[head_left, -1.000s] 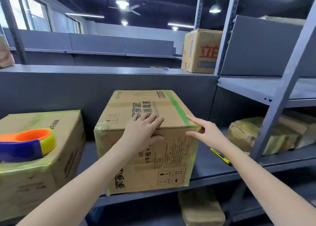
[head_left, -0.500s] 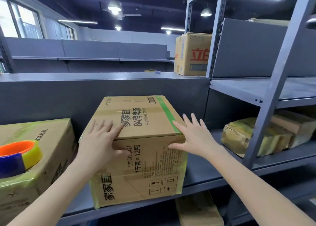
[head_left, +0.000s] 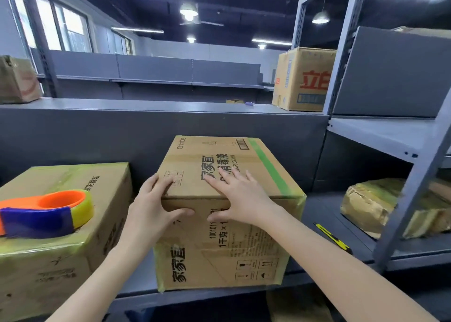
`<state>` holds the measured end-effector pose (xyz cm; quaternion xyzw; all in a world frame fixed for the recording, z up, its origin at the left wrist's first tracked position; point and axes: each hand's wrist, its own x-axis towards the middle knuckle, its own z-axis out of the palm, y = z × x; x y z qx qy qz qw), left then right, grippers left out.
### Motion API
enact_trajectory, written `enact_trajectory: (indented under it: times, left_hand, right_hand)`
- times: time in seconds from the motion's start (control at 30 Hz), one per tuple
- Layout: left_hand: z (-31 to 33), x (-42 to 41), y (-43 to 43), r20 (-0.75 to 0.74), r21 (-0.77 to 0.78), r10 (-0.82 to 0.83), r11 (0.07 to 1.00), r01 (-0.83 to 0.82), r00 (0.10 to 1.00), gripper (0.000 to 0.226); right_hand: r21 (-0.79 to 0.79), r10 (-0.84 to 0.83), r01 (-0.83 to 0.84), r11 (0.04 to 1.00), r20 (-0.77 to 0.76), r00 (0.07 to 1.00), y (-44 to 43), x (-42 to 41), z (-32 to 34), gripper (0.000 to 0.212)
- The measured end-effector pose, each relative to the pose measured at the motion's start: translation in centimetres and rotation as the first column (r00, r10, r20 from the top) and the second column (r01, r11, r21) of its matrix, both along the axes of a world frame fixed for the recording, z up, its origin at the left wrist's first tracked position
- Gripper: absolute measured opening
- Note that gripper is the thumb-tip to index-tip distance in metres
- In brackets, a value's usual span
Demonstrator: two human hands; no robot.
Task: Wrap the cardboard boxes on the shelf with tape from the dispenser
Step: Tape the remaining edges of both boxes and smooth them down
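**Both hands pressed on the middle box**

My left hand (head_left: 156,207) and right hand (head_left: 241,199) lie side by side over the top front edge of the box (head_left: 219,253). On both, the fingers are spread and nearly straight on the top face and the thumbs are on the front face. Neither hand grips anything; they only press on the cardboard.

The box stands upright on the shelf (head_left: 327,214), with yellowish tape shining along its left and right edges and a green strip (head_left: 268,165) running across the top near the right side.

To my left stands a second box (head_left: 61,268), also taped. The dispenser (head_left: 46,212) rests on its top, orange and blue with a yellow-tinted roll. It is well apart from my hands.

On the shelf just right of the middle box lies a yellow knife (head_left: 333,238). Past the post (head_left: 412,182) sit crumpled, taped bundles (head_left: 366,204).

Farther back, on the ledge above, a box with red print (head_left: 305,77) stands at the right and another box (head_left: 17,80) at the far left.
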<state>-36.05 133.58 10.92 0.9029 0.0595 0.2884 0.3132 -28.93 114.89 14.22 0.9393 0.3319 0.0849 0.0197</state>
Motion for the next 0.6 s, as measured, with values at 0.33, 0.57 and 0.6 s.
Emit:
enact_trajectory:
  times: [0.33, 0.57, 0.6]
  left_hand:
    - [1.5, 0.1, 1.2, 0.021, 0.098, -0.044, 0.994, 0.042, 0.999, 0.088]
    - [7.6, -0.2, 1.4, 0.008, 0.365, -0.039, 0.930, 0.033, 0.999, 0.109]
    - [8.7, -0.2, 1.2, 0.012, 0.420, -0.025, 0.908, 0.017, 1.000, 0.110]
  right_hand:
    - [0.033, -0.023, 0.023, 0.999, 0.007, 1.000, 0.5, -0.6, 0.4, 0.087]
    - [0.285, -0.012, 0.016, 0.958, -0.015, 1.000, 0.5, -1.4, 1.7, 0.084]
    - [0.347, -0.001, 0.010, 0.938, -0.027, 1.000, 0.3, -1.6, 1.9, 0.084]
